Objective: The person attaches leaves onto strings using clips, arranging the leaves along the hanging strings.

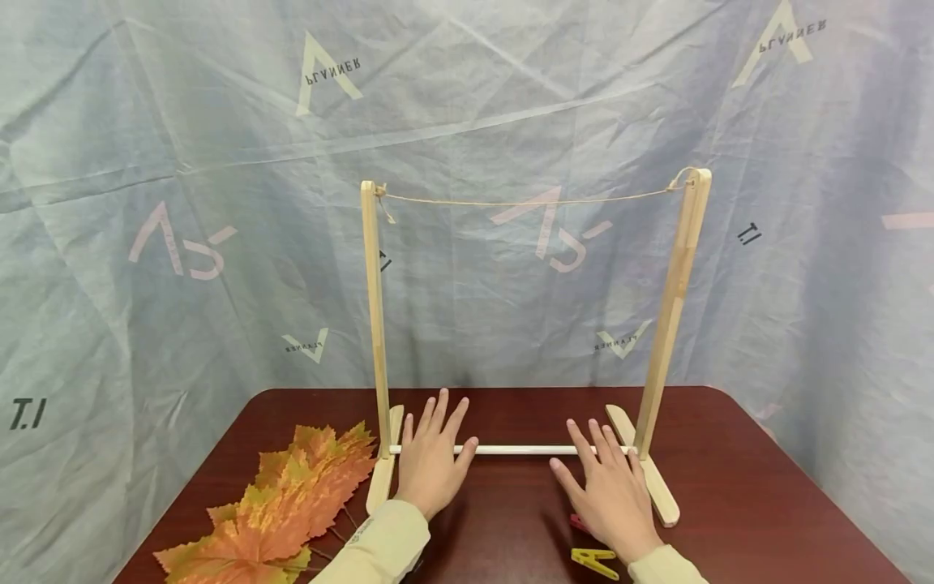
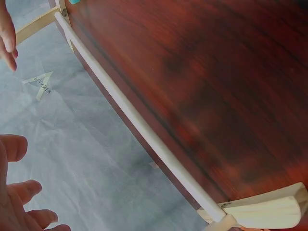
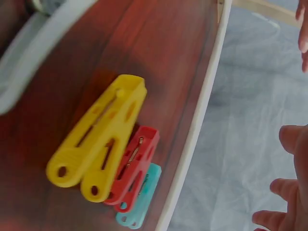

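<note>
A wooden stand with two upright posts (image 1: 666,324) has a string (image 1: 511,203) tied between its tops and a white rod (image 1: 521,449) low down between its feet. My left hand (image 1: 432,466) is held with fingers spread over the rod's left end, holding nothing. Near the rod's right end my right hand (image 1: 611,495) has its fingers spread too, and nothing is in it. Below the right hand lie a yellow clothespin (image 3: 103,139), a red clothespin (image 3: 134,166) and a turquoise clothespin (image 3: 142,202), side by side on the table. The right hand partly hides them in the head view.
A bunch of orange and yellow artificial maple leaves (image 1: 284,503) lies on the left of the dark red wooden table (image 1: 503,519), its stems near the left sleeve. Behind the table hangs a grey printed cloth (image 1: 467,308). The stand's wooden feet (image 1: 660,491) reach toward the front.
</note>
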`<action>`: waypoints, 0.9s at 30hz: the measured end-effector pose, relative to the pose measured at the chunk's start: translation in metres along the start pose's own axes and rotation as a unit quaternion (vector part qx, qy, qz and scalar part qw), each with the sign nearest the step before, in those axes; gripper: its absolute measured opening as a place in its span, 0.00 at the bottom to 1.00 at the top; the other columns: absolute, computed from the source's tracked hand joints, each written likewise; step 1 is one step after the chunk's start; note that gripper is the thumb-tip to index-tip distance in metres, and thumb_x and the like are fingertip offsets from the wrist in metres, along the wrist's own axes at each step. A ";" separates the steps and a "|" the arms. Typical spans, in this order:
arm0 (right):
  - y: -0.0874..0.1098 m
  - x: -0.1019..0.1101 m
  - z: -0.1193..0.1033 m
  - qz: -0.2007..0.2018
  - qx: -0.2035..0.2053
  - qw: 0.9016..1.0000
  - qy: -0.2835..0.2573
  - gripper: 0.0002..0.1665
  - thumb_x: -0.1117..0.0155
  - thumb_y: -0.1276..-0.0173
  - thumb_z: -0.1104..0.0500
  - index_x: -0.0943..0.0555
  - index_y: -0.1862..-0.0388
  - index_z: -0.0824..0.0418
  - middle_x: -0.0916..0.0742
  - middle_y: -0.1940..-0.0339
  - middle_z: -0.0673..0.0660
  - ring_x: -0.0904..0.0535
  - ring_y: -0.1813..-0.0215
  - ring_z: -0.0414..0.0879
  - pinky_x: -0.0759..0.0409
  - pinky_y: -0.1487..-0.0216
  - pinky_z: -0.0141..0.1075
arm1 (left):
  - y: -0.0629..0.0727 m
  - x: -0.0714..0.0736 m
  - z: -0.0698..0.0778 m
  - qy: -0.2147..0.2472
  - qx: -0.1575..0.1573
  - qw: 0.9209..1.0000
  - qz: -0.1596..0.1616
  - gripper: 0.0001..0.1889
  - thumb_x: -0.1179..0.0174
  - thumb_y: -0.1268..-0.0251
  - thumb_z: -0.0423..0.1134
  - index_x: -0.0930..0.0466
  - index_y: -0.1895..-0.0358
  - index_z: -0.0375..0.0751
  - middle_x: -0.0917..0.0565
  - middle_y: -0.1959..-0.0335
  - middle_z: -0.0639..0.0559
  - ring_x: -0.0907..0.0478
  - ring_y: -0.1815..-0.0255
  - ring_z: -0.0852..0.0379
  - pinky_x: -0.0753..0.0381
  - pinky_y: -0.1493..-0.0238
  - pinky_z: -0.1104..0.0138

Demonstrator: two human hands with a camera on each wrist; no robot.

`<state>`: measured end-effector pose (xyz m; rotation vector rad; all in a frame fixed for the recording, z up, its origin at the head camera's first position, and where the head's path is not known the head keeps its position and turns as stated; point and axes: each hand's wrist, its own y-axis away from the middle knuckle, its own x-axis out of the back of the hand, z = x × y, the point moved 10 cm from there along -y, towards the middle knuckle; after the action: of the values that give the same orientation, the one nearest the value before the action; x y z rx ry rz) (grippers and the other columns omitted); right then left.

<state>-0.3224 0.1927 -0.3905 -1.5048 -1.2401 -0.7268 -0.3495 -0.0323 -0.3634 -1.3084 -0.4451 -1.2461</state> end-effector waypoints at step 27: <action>0.050 0.003 0.036 -0.052 -0.060 0.972 -0.220 0.23 0.23 0.37 0.47 0.13 0.46 0.52 0.10 0.53 0.48 0.14 0.49 0.48 0.18 0.51 0.43 | 0.042 0.031 -0.080 0.213 0.051 0.973 -0.075 0.17 0.34 0.30 0.44 0.16 0.39 0.52 0.19 0.37 0.46 0.25 0.34 0.40 0.28 0.36 0.42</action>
<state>-0.2796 0.2297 -0.4147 -1.7737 -1.6408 -0.5583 -0.3331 -0.1252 -0.3801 -0.8983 -0.2987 -1.5631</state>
